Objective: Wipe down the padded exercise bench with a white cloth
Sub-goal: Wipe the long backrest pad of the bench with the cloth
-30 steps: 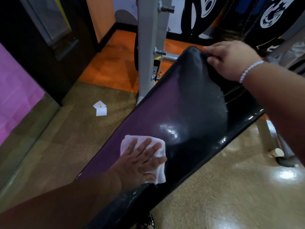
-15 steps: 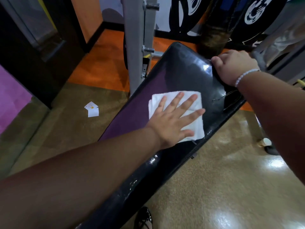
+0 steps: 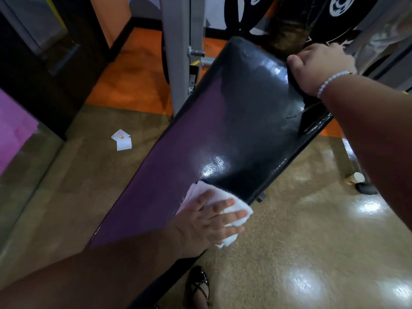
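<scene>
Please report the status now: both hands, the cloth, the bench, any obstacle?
Left hand flat, pressing white cloth on bench pad near its right edge. Right hand gripping pad's far corner. Pad surface unobstructed.

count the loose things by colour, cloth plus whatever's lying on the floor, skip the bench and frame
white: 2, the cloth under the left hand and the paper scrap on the floor
tan and white: 1, the paper cup lying on the floor
black: 1, the shoe
total: 4
</scene>
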### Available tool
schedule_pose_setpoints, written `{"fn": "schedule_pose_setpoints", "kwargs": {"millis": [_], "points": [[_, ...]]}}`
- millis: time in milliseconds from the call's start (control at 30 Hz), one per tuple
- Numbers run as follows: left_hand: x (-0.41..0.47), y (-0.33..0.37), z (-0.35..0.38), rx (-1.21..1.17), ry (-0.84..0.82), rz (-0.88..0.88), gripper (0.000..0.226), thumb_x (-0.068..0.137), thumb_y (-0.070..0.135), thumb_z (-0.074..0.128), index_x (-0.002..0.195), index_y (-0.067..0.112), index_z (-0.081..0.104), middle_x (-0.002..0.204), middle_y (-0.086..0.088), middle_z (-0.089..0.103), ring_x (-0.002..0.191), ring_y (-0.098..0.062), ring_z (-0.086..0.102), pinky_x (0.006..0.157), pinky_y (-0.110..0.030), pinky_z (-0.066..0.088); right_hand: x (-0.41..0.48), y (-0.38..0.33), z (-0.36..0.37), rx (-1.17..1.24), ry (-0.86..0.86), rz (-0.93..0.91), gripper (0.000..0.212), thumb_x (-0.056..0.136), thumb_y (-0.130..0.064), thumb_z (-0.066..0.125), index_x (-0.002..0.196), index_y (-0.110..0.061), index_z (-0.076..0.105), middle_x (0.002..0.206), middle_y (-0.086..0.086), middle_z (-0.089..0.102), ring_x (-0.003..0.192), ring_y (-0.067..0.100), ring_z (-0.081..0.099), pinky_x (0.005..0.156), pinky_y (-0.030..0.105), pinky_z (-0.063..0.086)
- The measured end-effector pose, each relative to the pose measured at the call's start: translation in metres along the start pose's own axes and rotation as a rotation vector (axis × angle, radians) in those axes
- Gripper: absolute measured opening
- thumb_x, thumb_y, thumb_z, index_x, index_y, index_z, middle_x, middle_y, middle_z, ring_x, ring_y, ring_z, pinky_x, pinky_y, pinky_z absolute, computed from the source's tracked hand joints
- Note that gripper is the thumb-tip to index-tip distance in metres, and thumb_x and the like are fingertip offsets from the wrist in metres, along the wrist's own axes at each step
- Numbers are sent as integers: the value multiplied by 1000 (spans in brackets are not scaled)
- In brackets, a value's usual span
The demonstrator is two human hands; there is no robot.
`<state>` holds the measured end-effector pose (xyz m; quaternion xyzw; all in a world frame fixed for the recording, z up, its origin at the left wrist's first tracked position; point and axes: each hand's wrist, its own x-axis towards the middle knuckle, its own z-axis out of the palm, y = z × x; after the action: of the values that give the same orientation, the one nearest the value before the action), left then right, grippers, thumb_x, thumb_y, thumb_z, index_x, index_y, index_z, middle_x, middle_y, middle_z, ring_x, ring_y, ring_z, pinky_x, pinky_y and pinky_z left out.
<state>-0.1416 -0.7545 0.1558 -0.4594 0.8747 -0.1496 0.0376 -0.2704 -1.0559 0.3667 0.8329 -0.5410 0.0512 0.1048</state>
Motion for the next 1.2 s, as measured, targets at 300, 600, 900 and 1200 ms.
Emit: {"fn": "schedule_pose_setpoints", "kwargs": {"millis": [300,600,900,1200], "points": [[-18,3,4,7,-23,82,65,87,48,38,146,32,15,157,3,-4,141,-26,1,111,-56,-3,1,-1,4,-33,63,-17,57,95,-47,23,115,-9,62,129,16,52,117,45,39,93,55,35],[83,-70,-61,-432,112,-436,71,88,57,35,138,40,-12,156,9,-10,142,-18,-14,112,-48,-11,2,0,3,-28,82,-11,59,93,-48,24,115,-8,62,132,13,51,116,46,39,94,56,35],[12,-106,-4,-692,82,-966,79,76,67,19,144,34,-3,157,-5,-2,143,-25,-3,113,-47,3,3,-1,2,-31,80,-16,60,94,-48,23,114,-7,62,131,13,52,116,45,39,92,56,37],[22,-59,-11,-655,77,-994,74,82,65,16,145,27,5,156,-11,0,142,-33,-1,111,-58,11,6,2,6,-59,120,-55,63,92,-49,20,110,-7,64,126,18,54,110,45,41,88,54,41]]}}
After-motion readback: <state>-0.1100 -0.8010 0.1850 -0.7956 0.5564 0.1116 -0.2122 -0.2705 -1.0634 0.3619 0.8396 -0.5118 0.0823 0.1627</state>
